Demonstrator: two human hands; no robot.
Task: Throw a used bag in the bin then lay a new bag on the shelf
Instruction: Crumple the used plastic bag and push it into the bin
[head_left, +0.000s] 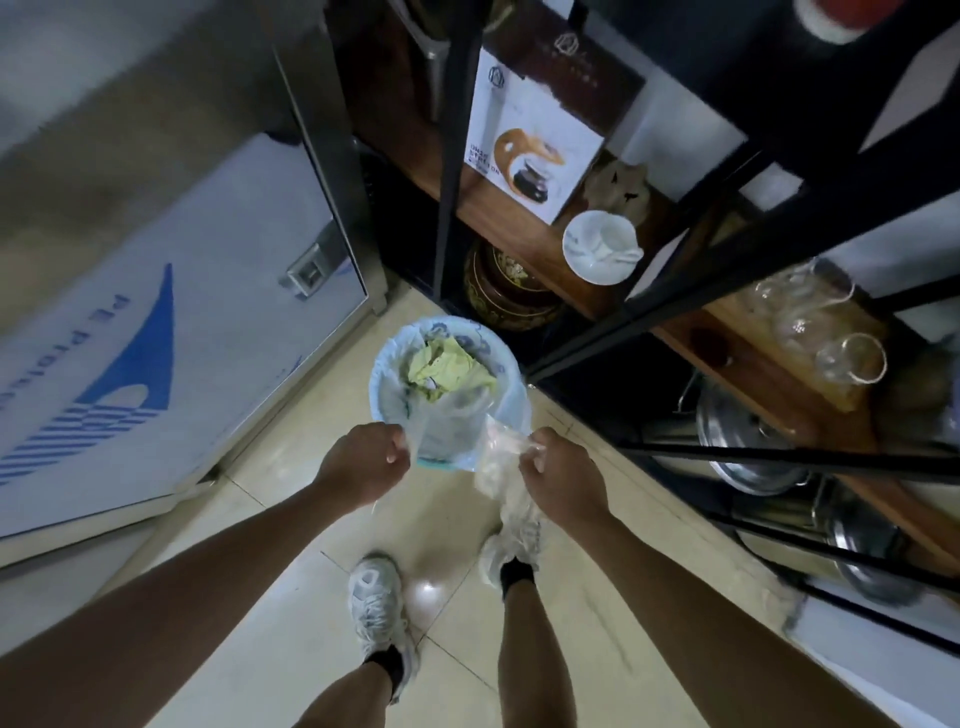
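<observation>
The left hand (366, 462), just below centre frame, is closed to a fist, pinching a thin clear plastic bag (441, 426) at its thumb side. The right hand (563, 480), a little right of it, is likewise closed, gripping crinkled clear plastic (501, 467) that hangs down past the wrist toward the shoe. Whether the two hands hold one bag stretched between them or two separate bags I cannot tell; the film is too transparent and blurs into the liner behind it.

Directly above the hands in the frame, so ahead of the person and lower, stands the bin (384, 374), round, lined in pale blue, with yellowish rubbish (449, 371) already inside. The film between the hands overlaps the bin's near rim in the picture, so the drop looks to be forward and down, and both hands sit about equally near the opening.

The shelf (524, 221), a dark-framed wooden rack, runs along the right side of the frame, nearer the right hand; a saucer (602, 247) and glassware (826, 332) occupy its boards.
</observation>
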